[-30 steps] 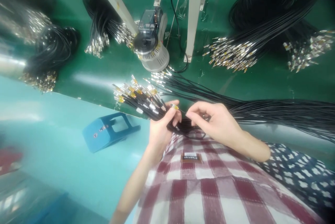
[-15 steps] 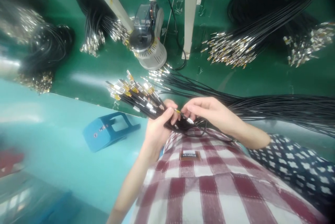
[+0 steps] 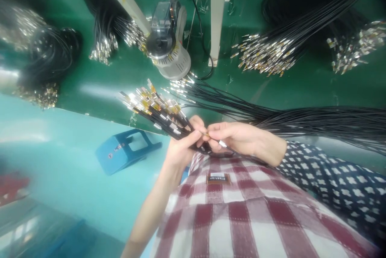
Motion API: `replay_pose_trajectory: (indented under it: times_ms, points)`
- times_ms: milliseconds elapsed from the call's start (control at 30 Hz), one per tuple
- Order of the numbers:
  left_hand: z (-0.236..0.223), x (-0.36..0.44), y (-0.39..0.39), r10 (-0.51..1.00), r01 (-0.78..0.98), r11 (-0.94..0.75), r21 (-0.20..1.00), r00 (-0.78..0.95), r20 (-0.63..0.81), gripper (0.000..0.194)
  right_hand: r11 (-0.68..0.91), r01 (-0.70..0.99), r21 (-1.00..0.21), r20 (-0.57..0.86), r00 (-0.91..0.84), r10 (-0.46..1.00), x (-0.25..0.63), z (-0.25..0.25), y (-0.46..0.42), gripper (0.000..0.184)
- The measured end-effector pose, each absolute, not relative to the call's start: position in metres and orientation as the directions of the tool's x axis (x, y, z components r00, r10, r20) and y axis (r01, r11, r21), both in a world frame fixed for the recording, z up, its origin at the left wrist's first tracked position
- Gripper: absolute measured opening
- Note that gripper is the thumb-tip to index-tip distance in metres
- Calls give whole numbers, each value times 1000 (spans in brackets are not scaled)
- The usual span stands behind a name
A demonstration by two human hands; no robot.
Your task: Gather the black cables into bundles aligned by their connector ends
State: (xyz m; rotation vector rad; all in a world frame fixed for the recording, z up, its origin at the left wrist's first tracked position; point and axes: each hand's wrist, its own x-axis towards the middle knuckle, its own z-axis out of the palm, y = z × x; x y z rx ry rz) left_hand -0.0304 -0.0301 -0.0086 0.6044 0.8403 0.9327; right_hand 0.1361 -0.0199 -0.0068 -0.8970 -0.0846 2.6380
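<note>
My left hand (image 3: 183, 143) is closed round a bundle of black cables (image 3: 164, 119) whose silvery, yellow-marked ends fan out to the upper left. Between its thumb and forefinger and the fingertips of my right hand (image 3: 238, 137) runs a single cable end (image 3: 222, 144) with a small metal sleeve. My right thumb and forefinger pinch that end close to the left thumb tip. The black lead of this cable trails off below the right hand. Both hands are just above the checked apron (image 3: 235, 193).
On the green bench (image 3: 211, 85) stands a grey and black round machine (image 3: 170, 49). Cable bundles lie at the back right (image 3: 268, 55) and back left (image 3: 104, 45). Long loose cables (image 3: 316, 121) stretch along the right. A blue stool (image 3: 120, 149) stands on the floor at left.
My right hand has come down and closed its fingertips on the single cable end, which half a second ago was nearer the left thumb. The left hand still holds the bundle.
</note>
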Motion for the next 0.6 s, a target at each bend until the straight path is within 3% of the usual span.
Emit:
replay_pose_trajectory:
  times_ms: [100, 267, 467, 600]
  points:
    - [-12, -34, -30, 868, -408, 470, 783, 376, -325, 8, -950, -302, -74, -595, -752, 285, 137, -5, -20, 10]
    - [-15, -37, -29, 866, -379, 463, 801, 385, -318, 12, -958, -272, -96, -567, -776, 277, 142, 1, -20, 19]
    - [-13, -36, -31, 871, -394, 463, 794, 370, -324, 10, -857, -166, -488, -537, -717, 445, 150, 11, -25, 19]
    - [-11, -32, -32, 892, -399, 444, 802, 284, -352, 17, -627, -55, -777, -512, -525, 680, 150, 24, -28, 16]
